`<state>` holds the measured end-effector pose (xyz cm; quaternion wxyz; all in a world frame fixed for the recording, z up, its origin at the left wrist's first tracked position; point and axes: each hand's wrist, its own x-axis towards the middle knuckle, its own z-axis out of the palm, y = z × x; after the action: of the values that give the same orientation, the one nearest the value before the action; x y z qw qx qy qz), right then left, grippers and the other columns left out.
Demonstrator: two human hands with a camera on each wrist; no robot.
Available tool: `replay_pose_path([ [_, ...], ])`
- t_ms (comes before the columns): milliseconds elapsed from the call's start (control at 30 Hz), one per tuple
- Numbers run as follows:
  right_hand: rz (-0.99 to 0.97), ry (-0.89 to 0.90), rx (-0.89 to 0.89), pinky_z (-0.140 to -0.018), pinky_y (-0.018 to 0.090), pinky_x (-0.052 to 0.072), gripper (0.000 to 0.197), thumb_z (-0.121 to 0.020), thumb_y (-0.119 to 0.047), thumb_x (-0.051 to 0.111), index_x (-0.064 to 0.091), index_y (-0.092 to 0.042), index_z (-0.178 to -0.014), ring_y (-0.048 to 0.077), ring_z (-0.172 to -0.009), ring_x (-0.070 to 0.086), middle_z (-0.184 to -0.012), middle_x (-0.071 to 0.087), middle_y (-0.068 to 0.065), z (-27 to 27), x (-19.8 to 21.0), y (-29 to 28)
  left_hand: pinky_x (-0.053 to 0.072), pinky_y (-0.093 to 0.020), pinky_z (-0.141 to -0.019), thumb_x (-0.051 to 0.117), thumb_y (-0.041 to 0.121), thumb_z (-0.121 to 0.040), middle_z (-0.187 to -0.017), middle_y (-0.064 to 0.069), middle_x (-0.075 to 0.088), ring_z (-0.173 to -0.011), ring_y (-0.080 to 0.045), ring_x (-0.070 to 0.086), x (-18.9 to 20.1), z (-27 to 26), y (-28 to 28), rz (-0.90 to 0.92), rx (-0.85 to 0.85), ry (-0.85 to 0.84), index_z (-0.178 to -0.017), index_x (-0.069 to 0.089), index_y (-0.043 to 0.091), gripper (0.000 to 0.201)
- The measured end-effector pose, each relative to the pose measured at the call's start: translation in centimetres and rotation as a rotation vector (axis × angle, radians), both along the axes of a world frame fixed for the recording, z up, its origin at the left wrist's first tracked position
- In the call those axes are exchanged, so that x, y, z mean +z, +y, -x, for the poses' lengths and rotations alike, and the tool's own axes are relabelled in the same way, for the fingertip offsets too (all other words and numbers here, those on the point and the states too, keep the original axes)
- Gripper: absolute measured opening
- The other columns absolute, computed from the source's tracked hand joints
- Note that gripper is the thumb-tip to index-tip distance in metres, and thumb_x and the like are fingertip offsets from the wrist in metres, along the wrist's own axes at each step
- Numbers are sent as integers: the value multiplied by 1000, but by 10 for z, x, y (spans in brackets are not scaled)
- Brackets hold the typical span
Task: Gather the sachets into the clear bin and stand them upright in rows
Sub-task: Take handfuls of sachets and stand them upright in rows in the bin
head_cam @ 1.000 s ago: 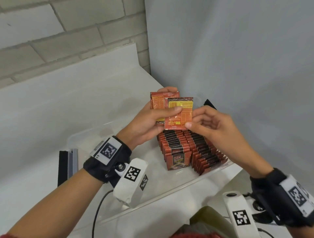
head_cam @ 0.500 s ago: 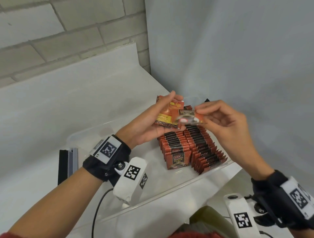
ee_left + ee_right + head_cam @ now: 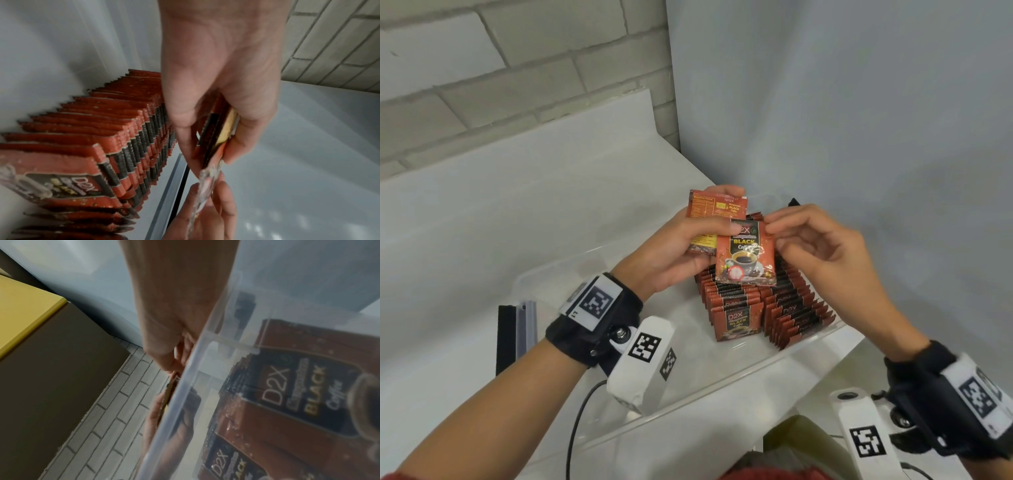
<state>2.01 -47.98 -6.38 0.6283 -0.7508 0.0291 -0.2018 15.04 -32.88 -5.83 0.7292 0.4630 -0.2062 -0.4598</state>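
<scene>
**Sachets held above the clear bin, front sachet turned face-out**

Left hand [image 3: 674, 250] grips a small stack of sachets [image 3: 700, 219] above the clear bin [image 3: 822, 337], thumb across the front and fingers [image 3: 726, 191] curled over the top edge behind. The rear sachet of the stack shows its printed back, orange-red with a yellow panel. The front sachet [image 3: 745, 253] faces the camera, showing "D2X", "BLACK" and a coffee cup on a red ground; it hangs lower than the rest and overlaps their right side. Right hand [image 3: 825, 250] pinches the upper right corner of this front sachet between thumb and forefinger, the remaining fingers loosely curled and holding nothing. In the left wrist view the stack appears edge-on between the left thumb and fingers, with the right fingers [image 3: 224, 199] closing on a sachet edge just below.

Inside the bin, two rows of sachets [image 3: 763, 308] stand nearly upright, side by side and touching, at the bin's right end, directly beneath the hands. The nearest sachet of the left row shows its front. The right row leans against the bin's near right wall; the right wrist view sees sachet fronts through that wall.

The bin rests on a white table [image 3: 482, 219]. A dark and grey block [image 3: 517, 335] lies on the table just left of the bin. A brick wall [image 3: 500, 68] stands behind.
</scene>
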Motion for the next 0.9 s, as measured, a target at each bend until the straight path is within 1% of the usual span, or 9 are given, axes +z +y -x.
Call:
replay_pose_path([
  [133,-52,79,-19,-77,18,52,17,-93,-8,56,65,-14,-107,10,-89,68,-98,72,-2,2,6,2,54,-38,-84,59,-2,-78,-99,-4,66,-96,-24,66,0,0,1,2,-23,-29,-109,60,23,39],
  [233,-37,120,1,-82,26,53,26,-86,-27,62,66,-19,-110,17,-95,67,-103,70,1,1,6,3,55,-36,-81,59,-4,-78,-99,-6,64,-95,-24,66,1,0,2,13,-26,-33,-107,60,22,39],
  [333,-28,148,47,-87,38,55,30,-82,-26,67,66,-19,-111,30,-94,64,-98,67,12,0,3,1,57,-35,-77,59,-2,-80,-92,-2,65,-90,-22,67,2,1,2,27,-11,-28,-106,61,23,36],
  [433,-31,150,92,-82,38,53,22,-78,-22,70,67,-17,-100,21,-82,63,-90,68,7,1,4,0,55,-33,-75,58,11,-84,-88,-3,64,-82,-17,66,5,1,1,35,31,3,-104,62,23,24],
  [533,61,196,235,-77,41,52,17,-79,-18,72,67,-14,-95,23,-78,63,-86,70,3,3,6,1,55,-31,-72,59,17,-87,-87,-6,64,-74,-17,64,6,-1,3,43,94,49,-105,63,24,19],
  [633,240,261,354,-60,22,45,10,-82,-14,73,68,-15,-90,4,-64,57,-73,65,-12,5,6,4,56,-32,-68,56,18,-89,-85,-9,64,-71,-21,63,7,-3,3,60,128,89,-108,61,21,20],
  [667,305,270,368,-59,15,40,9,-82,-13,74,68,-16,-88,3,-63,55,-72,63,-15,5,5,4,56,-32,-67,55,18,-89,-85,-9,64,-71,-21,63,7,-3,3,60,138,95,-108,61,21,20],
  [800,576,268,379,-63,14,38,16,-80,-10,75,62,-19,-80,14,-75,53,-81,56,-14,1,1,5,56,-32,-67,52,19,-89,-86,-12,63,-72,-23,61,8,-3,3,50,158,118,-107,62,20,20],
  [900,666,308,409,-72,13,40,21,-80,-12,74,56,-22,-78,6,-87,48,-87,48,-21,-1,-1,5,55,-32,-68,52,19,-89,-91,-13,63,-76,-23,60,8,-3,2,48,165,137,-111,62,18,24],
])
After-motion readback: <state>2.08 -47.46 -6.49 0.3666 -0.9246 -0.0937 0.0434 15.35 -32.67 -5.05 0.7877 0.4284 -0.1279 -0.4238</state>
